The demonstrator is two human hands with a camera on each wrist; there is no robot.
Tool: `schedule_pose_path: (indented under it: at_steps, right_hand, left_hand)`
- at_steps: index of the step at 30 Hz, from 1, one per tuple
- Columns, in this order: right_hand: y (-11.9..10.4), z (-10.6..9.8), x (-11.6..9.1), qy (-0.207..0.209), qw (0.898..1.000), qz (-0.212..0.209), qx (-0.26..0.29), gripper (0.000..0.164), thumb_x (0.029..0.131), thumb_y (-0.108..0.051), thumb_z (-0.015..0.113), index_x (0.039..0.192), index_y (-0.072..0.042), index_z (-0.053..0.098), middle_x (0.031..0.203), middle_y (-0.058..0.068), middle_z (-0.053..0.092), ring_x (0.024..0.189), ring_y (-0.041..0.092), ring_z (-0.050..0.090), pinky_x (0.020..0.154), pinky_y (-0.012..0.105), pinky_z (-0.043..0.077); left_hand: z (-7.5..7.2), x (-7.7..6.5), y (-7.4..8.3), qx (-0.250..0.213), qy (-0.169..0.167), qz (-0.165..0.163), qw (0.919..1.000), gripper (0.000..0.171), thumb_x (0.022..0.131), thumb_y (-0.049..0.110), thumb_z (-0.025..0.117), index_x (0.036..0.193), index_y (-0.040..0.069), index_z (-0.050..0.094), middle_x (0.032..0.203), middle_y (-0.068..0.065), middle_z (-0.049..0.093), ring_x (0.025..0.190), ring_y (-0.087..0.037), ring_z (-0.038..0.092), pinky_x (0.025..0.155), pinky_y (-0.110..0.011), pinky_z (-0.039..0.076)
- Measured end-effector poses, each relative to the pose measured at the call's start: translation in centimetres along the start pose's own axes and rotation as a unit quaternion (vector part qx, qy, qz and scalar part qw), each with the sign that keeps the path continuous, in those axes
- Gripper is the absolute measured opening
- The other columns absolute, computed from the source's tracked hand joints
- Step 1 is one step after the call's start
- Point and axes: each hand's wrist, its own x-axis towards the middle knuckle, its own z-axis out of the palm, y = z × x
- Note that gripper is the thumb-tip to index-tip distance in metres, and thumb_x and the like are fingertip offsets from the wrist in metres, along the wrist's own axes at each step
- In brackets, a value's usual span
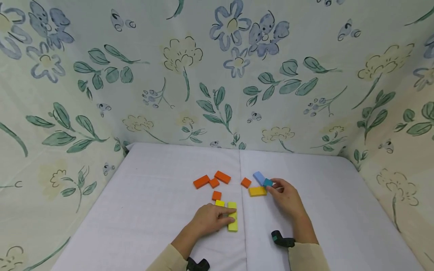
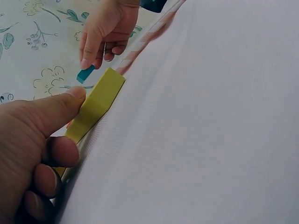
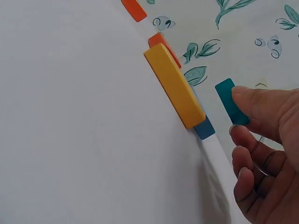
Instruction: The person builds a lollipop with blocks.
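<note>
My left hand (image 1: 210,219) lies over a yellow-green block (image 1: 232,226), its thumb and index finger on it. In the left wrist view the yellow-green block (image 2: 100,98) runs from the fingertips toward the other hand, the remaining fingers curled beneath. Between thumb and fingers, my right hand (image 1: 287,197) pinches a small teal block (image 3: 229,99). This teal piece is close by a light blue block (image 1: 259,178) and a golden-yellow block (image 1: 257,192). Just beyond the left hand, a small bright yellow block (image 1: 219,203) is partly covered by the fingers.
Farther back lie two long orange blocks (image 1: 201,181) with a small orange block (image 1: 214,183) between them. Other small orange squares are near the yellow block and the light blue block. A white cloth (image 1: 152,177) covers the table; floral fabric (image 1: 217,75) hangs behind and at both sides.
</note>
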Motion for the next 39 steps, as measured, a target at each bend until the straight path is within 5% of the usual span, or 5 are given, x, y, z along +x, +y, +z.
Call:
schedule_pose_path:
  at_steps: [15, 39]
  right_hand:
    - [-3.6, 1.6, -1.4, -0.034, 0.998, -0.057, 0.007, 0.044, 0.096, -0.033, 0.073, 0.134, -0.014, 0.062, 0.107, 0.008, 0.063, 0.095, 0.022, 0.056, 0.075, 0.026, 0.049]
    - [-6.2, 6.0, -2.2, -0.096, 0.988, -0.119, 0.019, 0.029, 0.093, -0.029, 0.076, 0.120, -0.022, 0.070, 0.083, -0.001, 0.061, 0.072, 0.015, 0.055, 0.063, 0.025, 0.045]
  left_hand:
    - [-0.3, -0.2, 0.3, 0.010, 0.005, 0.007, 0.9999, 0.036, 0.094, 0.050, 0.069, 0.129, 0.040, 0.071, 0.053, 0.013, 0.027, 0.051, -0.005, 0.029, 0.052, -0.023, 0.023]
    - [-0.3, -0.1, 0.2, 0.013, 0.001, 0.014, 0.9998, 0.035, 0.096, 0.049, 0.067, 0.129, 0.039, 0.071, 0.051, 0.014, 0.029, 0.049, -0.005, 0.030, 0.053, -0.022, 0.023]
